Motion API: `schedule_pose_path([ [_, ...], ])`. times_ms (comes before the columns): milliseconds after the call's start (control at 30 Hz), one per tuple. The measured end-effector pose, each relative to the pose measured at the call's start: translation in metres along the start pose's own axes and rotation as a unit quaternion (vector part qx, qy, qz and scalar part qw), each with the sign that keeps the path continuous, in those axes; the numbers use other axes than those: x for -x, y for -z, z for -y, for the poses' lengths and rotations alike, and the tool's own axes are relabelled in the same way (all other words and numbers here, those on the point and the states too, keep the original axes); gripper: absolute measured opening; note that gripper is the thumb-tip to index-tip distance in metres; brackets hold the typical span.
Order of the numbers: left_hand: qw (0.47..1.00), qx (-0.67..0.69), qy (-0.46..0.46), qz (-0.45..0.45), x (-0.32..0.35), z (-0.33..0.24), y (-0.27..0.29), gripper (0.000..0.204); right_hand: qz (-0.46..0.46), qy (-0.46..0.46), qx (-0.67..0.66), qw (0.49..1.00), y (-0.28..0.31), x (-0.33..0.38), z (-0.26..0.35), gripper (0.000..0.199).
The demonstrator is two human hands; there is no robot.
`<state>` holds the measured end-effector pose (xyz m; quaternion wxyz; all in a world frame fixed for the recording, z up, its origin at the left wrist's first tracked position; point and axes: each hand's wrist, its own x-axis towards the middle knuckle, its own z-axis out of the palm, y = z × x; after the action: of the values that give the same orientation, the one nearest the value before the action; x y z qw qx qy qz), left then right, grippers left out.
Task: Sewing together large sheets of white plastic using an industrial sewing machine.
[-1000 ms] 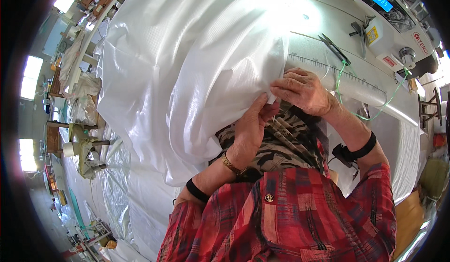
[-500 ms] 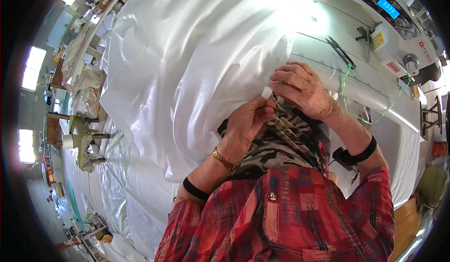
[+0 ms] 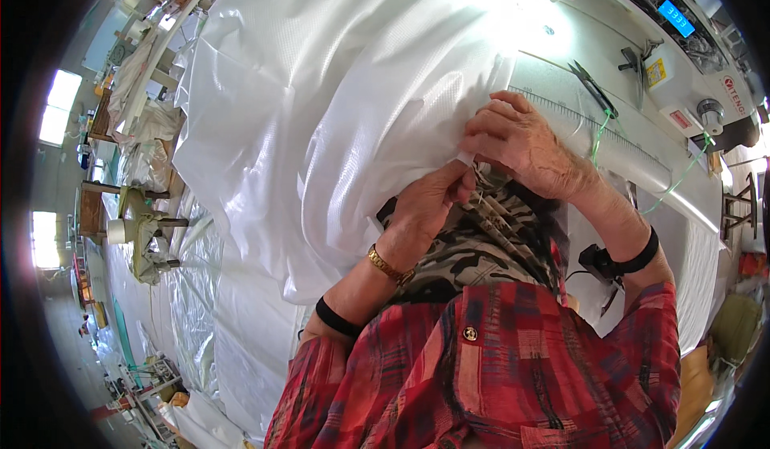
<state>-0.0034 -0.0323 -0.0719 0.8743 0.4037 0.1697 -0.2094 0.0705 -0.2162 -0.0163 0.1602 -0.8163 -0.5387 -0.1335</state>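
Above my lap, both hands meet at a small white piece of woven material (image 3: 466,158), whose exact kind I cannot make out. My left hand (image 3: 429,208) is closed, with the thumb and index finger pinching its lower edge. Curled over it from the other side is my right hand (image 3: 525,148), its fingertips partly hiding the piece. Thin white threads hang below the fingers. A large, shiny white sheet (image 3: 361,120) lies in folds just beyond and left of the hands, spread toward the sewing machine (image 3: 682,88).
Dark thread snips (image 3: 593,88) tied to a green string (image 3: 680,182) lie on the machine table, beside a ruler scale (image 3: 589,124) along its edge. A black clamp-like tool (image 3: 632,68) lies farther right. Clear plastic sheeting (image 3: 192,312) covers the floor at left, near a small stool (image 3: 144,236).
My right fingers have closed further over the white piece, so less of it shows. The hands stay together, and the whole view has shifted slightly.
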Motion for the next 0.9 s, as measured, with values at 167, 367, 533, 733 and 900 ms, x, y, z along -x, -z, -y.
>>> schedule_pose_path([
  [167,0.999,-0.018,-0.003,0.047,-0.002,0.001,0.002,0.027,0.031,0.007,-0.008,0.999,0.007,-0.006,-0.001,0.022],
  [367,0.997,0.059,0.036,0.045,-0.003,-0.002,0.003,0.03,-0.041,0.035,-0.024,0.998,-0.004,0.001,-0.003,0.021],
  [533,0.996,0.051,0.034,0.06,-0.003,-0.005,-0.002,0.041,-0.114,0.065,0.061,0.99,-0.008,0.011,0.001,0.023],
  [733,0.998,0.042,0.022,0.042,0.001,-0.005,-0.01,0.044,-0.136,0.074,0.108,0.982,-0.014,0.018,0.002,0.023],
  [900,0.999,0.026,0.012,0.025,0.001,-0.003,-0.008,0.044,-0.137,0.07,0.118,0.981,-0.013,0.02,0.006,0.022],
])
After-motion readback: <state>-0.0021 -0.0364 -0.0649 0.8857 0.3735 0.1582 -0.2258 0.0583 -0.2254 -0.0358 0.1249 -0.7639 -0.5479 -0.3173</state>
